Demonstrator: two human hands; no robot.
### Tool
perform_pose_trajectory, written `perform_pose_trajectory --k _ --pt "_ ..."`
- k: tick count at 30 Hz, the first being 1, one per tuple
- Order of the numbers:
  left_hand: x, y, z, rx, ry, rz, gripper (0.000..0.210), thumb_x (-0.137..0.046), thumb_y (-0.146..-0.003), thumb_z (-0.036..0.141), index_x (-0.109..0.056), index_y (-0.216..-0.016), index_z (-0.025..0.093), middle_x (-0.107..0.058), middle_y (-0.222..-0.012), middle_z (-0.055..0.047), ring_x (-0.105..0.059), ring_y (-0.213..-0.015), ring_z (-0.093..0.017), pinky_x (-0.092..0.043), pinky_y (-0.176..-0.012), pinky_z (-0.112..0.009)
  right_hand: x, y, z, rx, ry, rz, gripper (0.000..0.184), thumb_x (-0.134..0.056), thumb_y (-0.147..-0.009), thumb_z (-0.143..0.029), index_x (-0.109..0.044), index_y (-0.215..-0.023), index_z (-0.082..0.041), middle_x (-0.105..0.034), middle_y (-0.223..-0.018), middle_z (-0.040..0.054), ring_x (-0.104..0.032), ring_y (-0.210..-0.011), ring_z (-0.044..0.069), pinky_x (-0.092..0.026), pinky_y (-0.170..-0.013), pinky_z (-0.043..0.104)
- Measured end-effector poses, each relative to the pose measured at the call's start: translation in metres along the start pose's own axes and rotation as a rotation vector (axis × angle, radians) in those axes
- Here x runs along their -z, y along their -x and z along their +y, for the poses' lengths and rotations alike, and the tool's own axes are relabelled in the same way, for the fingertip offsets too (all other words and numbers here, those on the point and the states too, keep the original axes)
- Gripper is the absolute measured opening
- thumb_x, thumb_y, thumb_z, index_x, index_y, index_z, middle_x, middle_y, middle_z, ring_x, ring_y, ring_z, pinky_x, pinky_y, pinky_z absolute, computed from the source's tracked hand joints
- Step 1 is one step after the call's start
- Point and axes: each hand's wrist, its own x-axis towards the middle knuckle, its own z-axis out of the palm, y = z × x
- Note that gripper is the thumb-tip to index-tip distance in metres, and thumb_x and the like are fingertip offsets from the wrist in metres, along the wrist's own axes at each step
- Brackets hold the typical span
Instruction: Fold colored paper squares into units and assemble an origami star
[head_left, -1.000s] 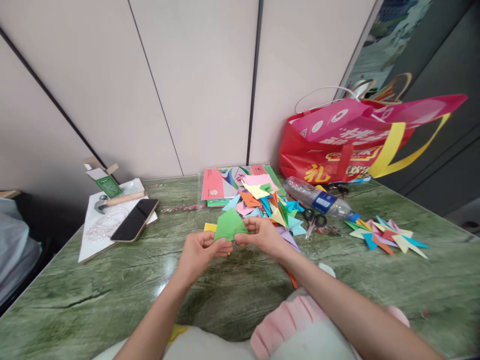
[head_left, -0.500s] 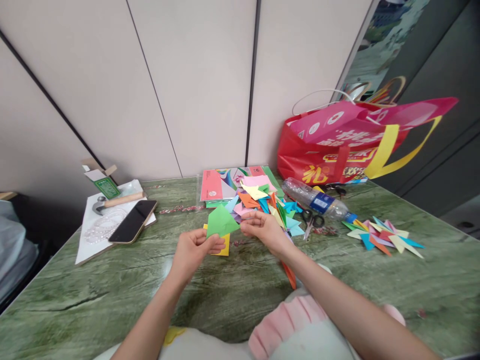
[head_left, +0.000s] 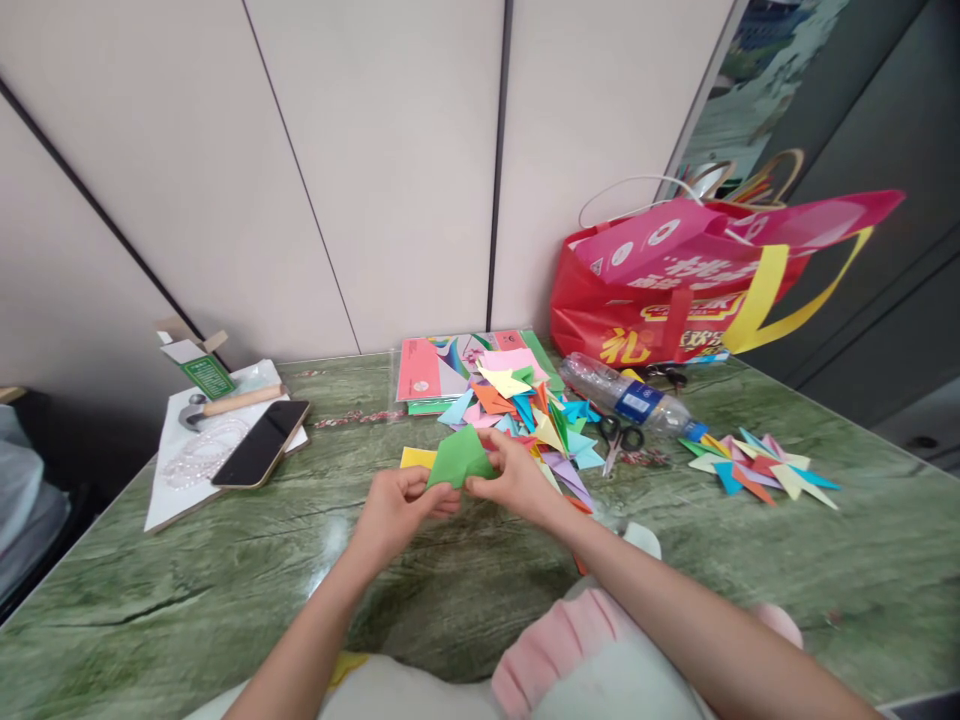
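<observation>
A partly folded sheet of green paper (head_left: 455, 458) is held up between my two hands, just above the table. My left hand (head_left: 403, 503) pinches its lower left edge, thumb on top. On the other side, the thumb and fingers of my right hand (head_left: 517, 478) grip the paper's right corner. A yellow paper square (head_left: 417, 457) lies on the table behind, partly hidden by the green paper and my left hand. Just beyond my right hand spreads a heap of folded coloured paper pieces (head_left: 551, 425).
Black scissors (head_left: 619, 440) and a plastic bottle (head_left: 634, 398) lie right of the heap, with a folded-paper cluster (head_left: 761, 467) farther right. Behind are paper packs (head_left: 424, 372) and a red bag (head_left: 660, 290). At left are a phone (head_left: 262, 443), a hammer (head_left: 236, 402) and a small box (head_left: 201, 365).
My right hand has moved left and closed on the green paper's right corner. The paper has tilted and shifted slightly right, and its right side now looks bent.
</observation>
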Motion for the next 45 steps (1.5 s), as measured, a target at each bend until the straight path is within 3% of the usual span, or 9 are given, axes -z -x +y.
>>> perform_pose_trajectory --k 9,18,22,25,28,32,37,45 --pt "0.007 0.0 0.005 -0.013 0.024 0.069 0.027 -0.07 -0.057 0.037 -0.061 -0.063 0.013 -0.071 -0.066 -0.007 -0.067 -0.068 -0.024 -0.054 -0.066 -0.034 0.01 -0.008 0.01 -0.031 0.014 0.062 0.04 -0.061 -0.058 -0.016 -0.049 -0.095 -0.017 -0.061 -0.058 -0.0036 -0.059 -0.053 0.013 -0.045 -0.053 0.024" --pt "0.017 -0.001 0.006 -0.019 0.078 0.141 0.025 -0.072 -0.056 0.034 -0.06 -0.06 0.012 -0.071 -0.065 -0.008 -0.067 -0.064 -0.022 -0.054 -0.064 -0.033 0.03 -0.016 0.012 -0.014 0.057 0.225 0.033 -0.062 -0.061 -0.022 -0.052 -0.091 -0.016 -0.064 -0.065 0.0025 -0.061 -0.062 0.016 -0.048 -0.062 0.03" --pt "0.014 0.0 0.006 0.059 0.0 0.044 0.022 -0.07 -0.056 0.033 -0.061 -0.058 0.014 -0.071 -0.062 -0.007 -0.067 -0.062 -0.022 -0.053 -0.059 -0.03 0.026 -0.017 0.009 0.072 -0.075 0.284 0.031 -0.061 -0.067 -0.039 -0.053 -0.087 -0.016 -0.064 -0.08 0.0065 -0.061 -0.071 0.016 -0.05 -0.066 0.031" --pt "0.01 0.002 0.004 0.133 -0.074 -0.057 0.019 -0.067 -0.058 0.031 -0.06 -0.055 0.015 -0.07 -0.059 -0.006 -0.067 -0.06 -0.02 -0.052 -0.058 -0.028 0.018 -0.011 0.003 0.151 -0.093 0.231 0.03 -0.059 -0.07 -0.039 -0.054 -0.091 -0.017 -0.063 -0.092 0.0074 -0.06 -0.085 0.017 -0.049 -0.074 0.031" --pt "0.007 0.004 0.0 0.188 -0.13 -0.129 0.019 -0.065 -0.059 0.03 -0.057 -0.052 0.015 -0.07 -0.058 -0.006 -0.067 -0.058 -0.02 -0.051 -0.055 -0.028 0.011 -0.003 -0.002 0.218 -0.011 0.061 0.033 -0.063 -0.069 -0.032 -0.055 -0.098 -0.02 -0.062 -0.098 0.0063 -0.058 -0.093 0.018 -0.048 -0.079 0.032" --pt "0.005 0.003 -0.002 0.17 -0.177 -0.186 0.021 -0.064 -0.061 0.031 -0.054 -0.052 0.015 -0.069 -0.06 -0.006 -0.066 -0.058 -0.019 -0.05 -0.054 -0.027 0.007 0.004 -0.005 0.229 0.137 -0.083 0.024 -0.062 -0.069 -0.024 -0.062 -0.092 -0.02 -0.066 -0.088 0.0037 -0.061 -0.085 0.018 -0.047 -0.077 0.032" --pt "0.007 0.001 0.0 0.018 -0.193 -0.141 0.017 -0.064 -0.064 0.03 -0.063 -0.065 0.013 -0.069 -0.063 -0.004 -0.064 -0.061 -0.017 -0.049 -0.059 -0.025 0.007 0.002 -0.003 0.18 0.141 0.032 0.012 -0.06 -0.069 -0.022 -0.064 -0.079 -0.017 -0.067 -0.081 0.0033 -0.061 -0.078 0.017 -0.047 -0.073 0.03" --pt "0.007 -0.001 0.002 0.037 0.086 0.026 0.017 -0.068 -0.063 0.03 -0.064 -0.066 0.014 -0.069 -0.062 -0.003 -0.064 -0.061 -0.017 -0.052 -0.062 -0.027 0.003 -0.001 0.001 0.142 -0.064 0.085 0.012 -0.061 -0.068 -0.024 -0.06 -0.077 -0.016 -0.063 -0.076 0.0027 -0.06 -0.071 0.014 -0.047 -0.064 0.025"
